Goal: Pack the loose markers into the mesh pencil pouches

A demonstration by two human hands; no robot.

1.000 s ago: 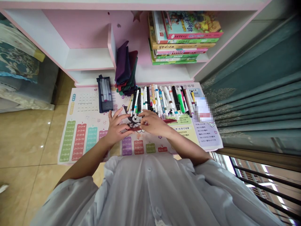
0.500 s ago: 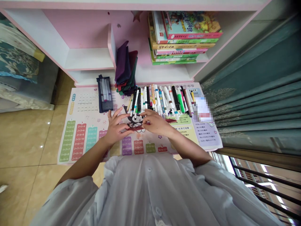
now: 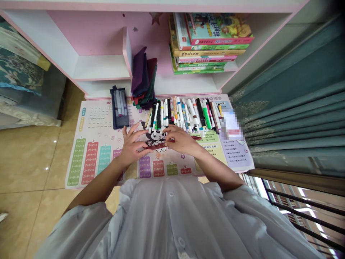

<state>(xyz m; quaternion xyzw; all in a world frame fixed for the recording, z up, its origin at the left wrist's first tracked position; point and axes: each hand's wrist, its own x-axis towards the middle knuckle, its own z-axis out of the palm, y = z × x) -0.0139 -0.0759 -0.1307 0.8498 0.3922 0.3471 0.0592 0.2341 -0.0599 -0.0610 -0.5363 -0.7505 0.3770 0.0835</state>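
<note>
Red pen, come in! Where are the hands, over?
Left hand and right hand on red pen. Marker pile just ahead of the fingers.

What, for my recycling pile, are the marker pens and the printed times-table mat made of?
The white-barrelled marker pens look like smooth moulded plastic, with a soft sheen along the barrels. The printed times-table mat seems to be laminated paper or thin plastic sheet: it lies flat with a slight gloss, though the look leaves that open.

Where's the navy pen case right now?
In the head view, the navy pen case lies on the multiplication-table mat, left of the row of markers, beside the stacked fabric pouches.
</note>
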